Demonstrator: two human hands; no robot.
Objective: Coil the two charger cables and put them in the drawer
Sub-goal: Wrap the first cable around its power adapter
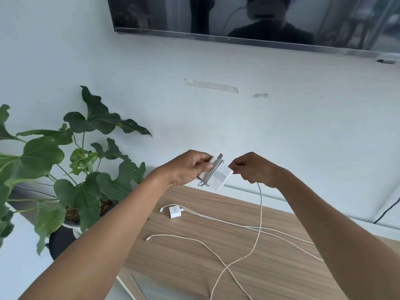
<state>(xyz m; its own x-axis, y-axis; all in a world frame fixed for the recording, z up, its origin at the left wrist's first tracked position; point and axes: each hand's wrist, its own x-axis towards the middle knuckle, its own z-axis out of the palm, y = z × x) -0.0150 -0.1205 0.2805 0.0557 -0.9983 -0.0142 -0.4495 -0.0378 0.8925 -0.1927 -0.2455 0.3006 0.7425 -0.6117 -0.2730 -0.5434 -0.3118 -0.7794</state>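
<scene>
My left hand (pixel 190 167) grips a white charger brick (pixel 218 176) held up above the wooden cabinet top (pixel 194 256). A few turns of grey cable are wound round the brick. My right hand (pixel 253 167) pinches that cable (pixel 259 213) just right of the brick; the rest hangs down and trails over the wood. A second, smaller white charger (pixel 176 211) lies on the cabinet top with its white cable (pixel 238 224) spread loose to the right. No drawer is visible.
A large leafy potted plant (pixel 75 169) stands to the left of the cabinet. A wall-mounted television (pixel 259 18) hangs above. A black cord (pixel 387 211) runs down the wall at far right. Tape strips stick on the wall.
</scene>
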